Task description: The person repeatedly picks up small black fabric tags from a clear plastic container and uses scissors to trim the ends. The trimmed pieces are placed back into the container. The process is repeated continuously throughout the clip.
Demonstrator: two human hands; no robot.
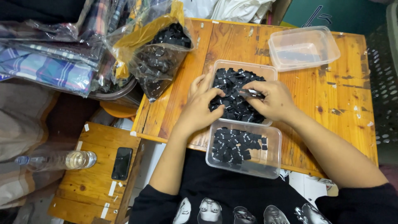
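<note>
Left hand (202, 108): palm down, fingers curled into black labels (234, 97) in middle tub (244, 66), table centre. Right hand (271, 99): fingertips pinching one label. Clear tubs: three; near-edge tub (271, 159) part-filled, far-right-corner tub (304, 47) bare. Label bag (155, 54): one, far-left corner

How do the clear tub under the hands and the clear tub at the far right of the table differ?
The middle tub is packed with small black pieces, heaped across most of it; the far tub looks empty. Both hands, left and right, are in the middle tub; nothing touches the far tub. The middle tub lies roughly square to the person; the far tub sits turned at an angle. Both are clear, lidless, rectangular plastic tubs on the wooden table.
</note>
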